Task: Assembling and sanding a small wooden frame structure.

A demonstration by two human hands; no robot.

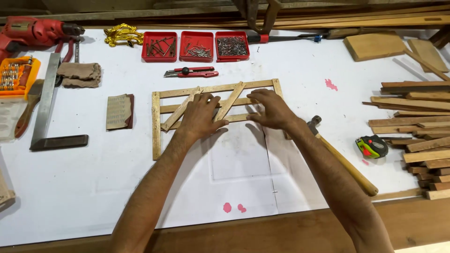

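Item: wooden frame [156, 122], lying flat mid-bench on the white sheet [93, 187].

State of build, as I read it: top rail and left upright are in place, two horizontal slats cross the middle, and two slanted slats lean between them. The bottom looks open, with no lower rail that I can see; the right upright is partly hidden behind my right hand. I cannot tell whether any joint is nailed. My judgement: pieces laid out, fixing and closing the frame still to do.

Left hand [199, 117]: grip spread, fingers flat on the slanted slats, pinching nothing.
Right hand [272, 111]: grip spread, fingertips pressing the slats near the frame's right end.

Nearby: hammer [344, 159] just right of the frame; three red trays of nails [195, 46] at the far edge; red knife [191, 72] between trays and frame; loose wood strips [417, 126] at the right edge.
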